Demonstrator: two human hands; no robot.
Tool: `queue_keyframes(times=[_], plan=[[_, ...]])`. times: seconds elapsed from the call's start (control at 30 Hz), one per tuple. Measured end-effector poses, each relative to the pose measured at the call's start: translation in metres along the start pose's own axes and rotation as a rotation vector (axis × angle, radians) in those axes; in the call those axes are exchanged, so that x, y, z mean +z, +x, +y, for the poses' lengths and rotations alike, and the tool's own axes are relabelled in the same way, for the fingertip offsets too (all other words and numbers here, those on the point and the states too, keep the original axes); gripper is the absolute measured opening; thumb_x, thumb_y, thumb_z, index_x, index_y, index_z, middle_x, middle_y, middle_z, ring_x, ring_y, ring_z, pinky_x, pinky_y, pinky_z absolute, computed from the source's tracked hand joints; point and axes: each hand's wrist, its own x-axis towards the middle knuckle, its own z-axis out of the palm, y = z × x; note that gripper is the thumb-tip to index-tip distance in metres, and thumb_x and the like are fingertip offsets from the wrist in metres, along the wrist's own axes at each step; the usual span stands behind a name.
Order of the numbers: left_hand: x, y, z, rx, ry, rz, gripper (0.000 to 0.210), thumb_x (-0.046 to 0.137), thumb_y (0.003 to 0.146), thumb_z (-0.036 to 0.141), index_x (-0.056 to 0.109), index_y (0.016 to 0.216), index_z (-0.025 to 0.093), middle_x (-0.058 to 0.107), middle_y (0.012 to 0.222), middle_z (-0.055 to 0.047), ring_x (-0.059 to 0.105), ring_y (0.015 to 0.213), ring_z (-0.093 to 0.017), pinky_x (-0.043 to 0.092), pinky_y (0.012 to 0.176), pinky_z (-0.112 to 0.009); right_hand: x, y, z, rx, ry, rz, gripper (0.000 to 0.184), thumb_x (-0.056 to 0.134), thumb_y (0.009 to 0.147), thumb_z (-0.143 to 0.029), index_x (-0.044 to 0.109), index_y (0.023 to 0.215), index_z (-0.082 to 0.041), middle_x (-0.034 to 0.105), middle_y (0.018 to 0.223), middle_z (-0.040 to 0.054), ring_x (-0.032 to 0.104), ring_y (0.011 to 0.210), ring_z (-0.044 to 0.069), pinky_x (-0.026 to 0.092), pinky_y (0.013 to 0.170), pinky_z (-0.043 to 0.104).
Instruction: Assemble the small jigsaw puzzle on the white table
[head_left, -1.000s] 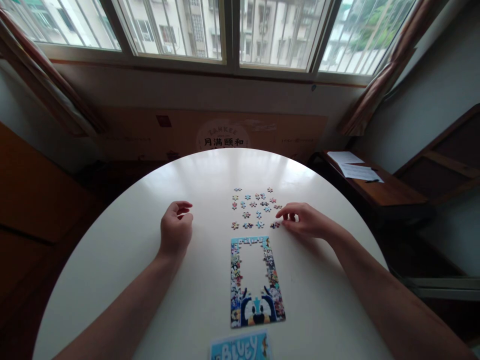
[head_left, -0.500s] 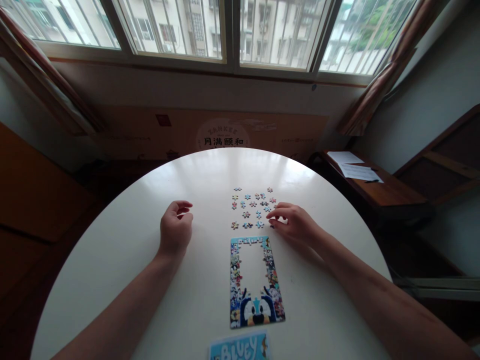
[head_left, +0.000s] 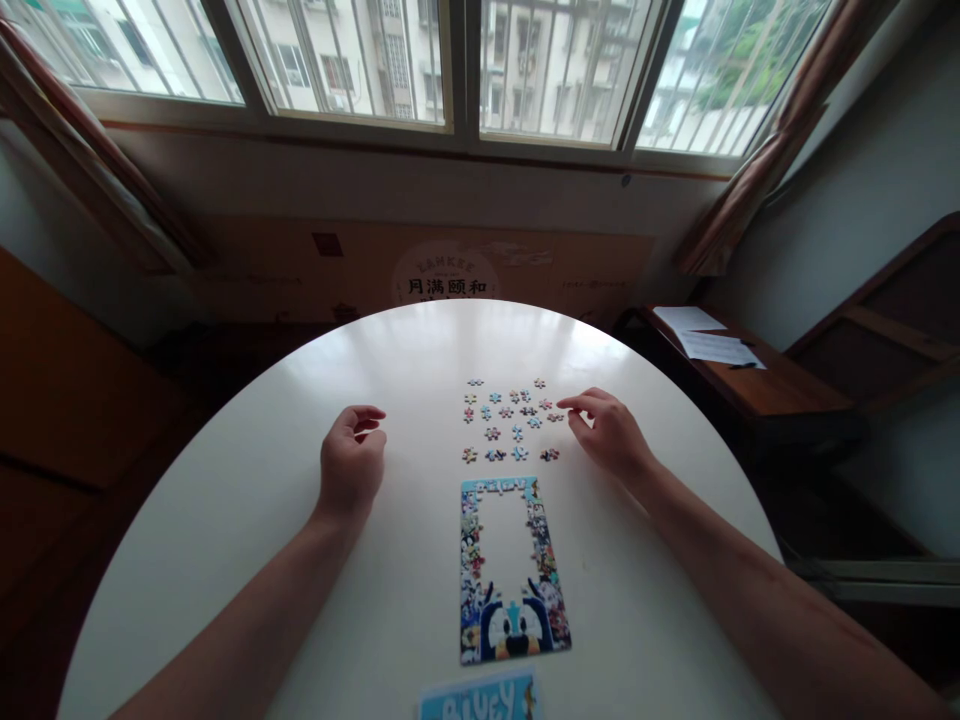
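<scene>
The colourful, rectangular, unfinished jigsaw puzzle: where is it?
In the head view, the jigsaw puzzle lies low, slightly right of centre on the round white table, between the colourful loose pieces and the blue lettered item.

The worktop [head_left: 225, 480] is white and smooth, with a rounded far edge and a pale sheen across its far part. Loose puzzle pieces [head_left: 520, 454] lie scattered right of its middle, mostly apart from one another; two toward the back sit so close that contact cannot be judged. Several of the nearest form a loose row. Just in front of that row lies a partly filled jigsaw [head_left: 517, 625], flat, its patterned border surrounding a bare white middle. Nearer still, just beside its lower edge, lies a blue lettered item [head_left: 487, 697], cut off by the view.
</scene>
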Motion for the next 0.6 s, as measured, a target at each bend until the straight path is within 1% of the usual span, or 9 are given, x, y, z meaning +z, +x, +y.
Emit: queue_keyframes(times=[0.13, 0.2, 0.3, 0.4, 0.5, 0.6], plan=[[-0.001, -0.001, -0.001, -0.004, -0.002, 0.004, 0.026, 0.054, 0.056, 0.025, 0.063, 0.081, 0.021, 0.066, 0.086, -0.004, 0.061, 0.088, -0.024, 0.048, 0.079, -0.036, 0.004, -0.001, 0.001, -0.028, -0.039, 0.002, 0.03, 0.055, 0.088, -0.02, 0.081, 0.103, -0.024, 0.073, 0.097, 0.0078, 0.064, 0.093, 0.025, 0.051, 0.09, 0.042], [-0.002, -0.001, -0.002, -0.004, 0.0, 0.002, 0.026, 0.054, 0.057, 0.024, 0.063, 0.081, 0.021, 0.066, 0.086, -0.004, 0.062, 0.088, -0.024, 0.048, 0.079, -0.036, 0.005, -0.001, 0.001, -0.019, -0.071, 0.024, 0.031, 0.055, 0.086, -0.019, 0.081, 0.103, -0.025, 0.073, 0.1, 0.0087, 0.062, 0.098, 0.028, 0.049, 0.094, 0.046], [-0.003, 0.0, -0.003, 0.002, 0.008, -0.005, 0.027, 0.054, 0.058, 0.024, 0.064, 0.083, 0.021, 0.066, 0.088, -0.004, 0.062, 0.09, -0.024, 0.048, 0.08, -0.035, 0.005, 0.0, 0.005, 0.006, -0.126, 0.079, 0.032, 0.056, 0.085, -0.02, 0.08, 0.106, -0.026, 0.071, 0.115, 0.0094, 0.059, 0.112, 0.031, 0.045, 0.103, 0.053], [-0.003, 0.0, -0.003, 0.002, 0.018, -0.003, 0.027, 0.054, 0.058, 0.024, 0.064, 0.083, 0.021, 0.067, 0.088, -0.004, 0.062, 0.09, -0.024, 0.049, 0.081, -0.036, 0.005, 0.001, 0.009, 0.022, -0.127, 0.116, 0.034, 0.056, 0.085, -0.021, 0.078, 0.111, -0.026, 0.067, 0.129, 0.0099, 0.055, 0.126, 0.032, 0.042, 0.11, 0.056], [-0.003, -0.001, -0.003, 0.001, 0.02, -0.005, 0.026, 0.054, 0.058, 0.024, 0.064, 0.083, 0.021, 0.067, 0.088, -0.004, 0.062, 0.089, -0.024, 0.049, 0.081, -0.036, 0.007, 0.002, 0.011, 0.033, -0.109, 0.121, 0.035, 0.056, 0.086, -0.021, 0.077, 0.114, -0.024, 0.063, 0.136, 0.0118, 0.049, 0.136, 0.033, 0.038, 0.115, 0.057], [-0.003, -0.001, -0.002, 0.0, 0.02, -0.009, 0.026, 0.054, 0.059, 0.023, 0.064, 0.083, 0.021, 0.067, 0.089, -0.004, 0.062, 0.09, -0.024, 0.049, 0.08, -0.035, 0.008, 0.001, 0.009, 0.038, -0.106, 0.126, 0.032, 0.057, 0.087, -0.021, 0.078, 0.112, -0.023, 0.061, 0.14, 0.0129, 0.042, 0.144, 0.035, 0.035, 0.118, 0.06]])
